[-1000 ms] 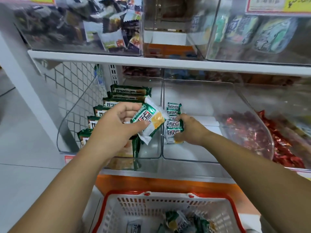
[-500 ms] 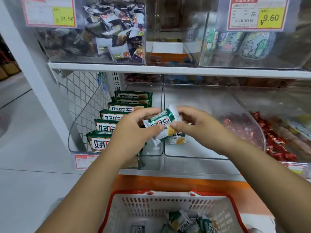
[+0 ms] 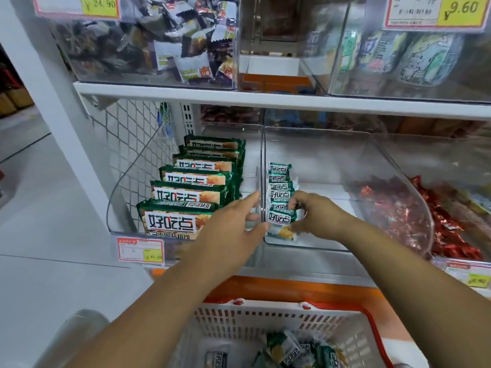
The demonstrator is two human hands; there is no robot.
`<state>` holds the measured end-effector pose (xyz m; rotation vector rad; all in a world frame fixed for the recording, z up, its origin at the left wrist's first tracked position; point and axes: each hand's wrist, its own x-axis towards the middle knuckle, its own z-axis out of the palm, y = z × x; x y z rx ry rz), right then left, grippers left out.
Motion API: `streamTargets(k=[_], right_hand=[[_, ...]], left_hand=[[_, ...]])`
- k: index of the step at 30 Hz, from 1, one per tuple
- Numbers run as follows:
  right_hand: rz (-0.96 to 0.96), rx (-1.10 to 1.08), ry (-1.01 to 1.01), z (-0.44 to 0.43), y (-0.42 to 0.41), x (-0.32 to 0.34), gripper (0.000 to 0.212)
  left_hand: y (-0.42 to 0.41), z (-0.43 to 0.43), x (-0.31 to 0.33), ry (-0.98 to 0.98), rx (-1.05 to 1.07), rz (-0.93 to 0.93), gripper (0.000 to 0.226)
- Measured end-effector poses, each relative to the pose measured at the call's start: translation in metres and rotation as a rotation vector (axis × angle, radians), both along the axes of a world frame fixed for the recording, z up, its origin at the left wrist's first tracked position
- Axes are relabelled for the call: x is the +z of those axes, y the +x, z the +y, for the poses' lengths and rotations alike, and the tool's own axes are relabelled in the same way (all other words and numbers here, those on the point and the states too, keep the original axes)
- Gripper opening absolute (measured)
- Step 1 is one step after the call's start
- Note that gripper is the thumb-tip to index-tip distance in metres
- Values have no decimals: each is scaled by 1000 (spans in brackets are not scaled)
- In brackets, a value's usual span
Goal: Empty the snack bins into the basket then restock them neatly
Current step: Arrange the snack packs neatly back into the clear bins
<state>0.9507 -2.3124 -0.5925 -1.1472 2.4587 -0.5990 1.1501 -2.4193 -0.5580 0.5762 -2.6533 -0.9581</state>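
Middle bin [image 3: 345, 160] was mostly bare: row of small packets [image 3: 279, 181] stood upright hard against its left wall, with open floor to their right as far as the curved right wall. Red-wrapped snacks [image 3: 393, 211] sat beyond that wall in the next bin. Left bin [image 3: 117, 203] was filled with large packs [image 3: 186, 192] standing in file, with a narrow gap between them and the shared wall. Upper shelf [image 3: 265, 98] edge ran over both bins, with free room under it above the hands. Right hand [image 3: 318, 216] was inside the middle bin near its front lip, fingers curled, pinching the front packet [image 3: 279, 221] at the near end of the row. Left hand [image 3: 231, 224] held nothing, fingers straight and spread, tips against the clear wall between the two bins. Basket [image 3: 265, 314] sat below the shelf with loose packets [image 3: 292, 349] lying in it. Versus half a second earlier: the packet both hands had held in the air before the bins was down in the row, the left hand had let go and the right kept its pinch
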Motion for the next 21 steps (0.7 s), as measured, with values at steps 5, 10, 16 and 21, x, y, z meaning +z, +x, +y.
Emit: streamTargets(k=[5, 10, 16, 21], right_hand=[[128, -2, 85, -2, -2, -3, 42], [236, -129, -163, 16, 13, 38, 47], [170, -31, -750, 89, 90, 64, 22], [-195, 25, -188, 143, 116, -62, 15]], left_hand=[[-1, -3, -4, 47, 8, 38, 63], [10, 3, -1, 14, 49, 115, 56], [65, 28, -15, -114, 0, 244, 32], [88, 56, -111, 40, -172, -283, 40]])
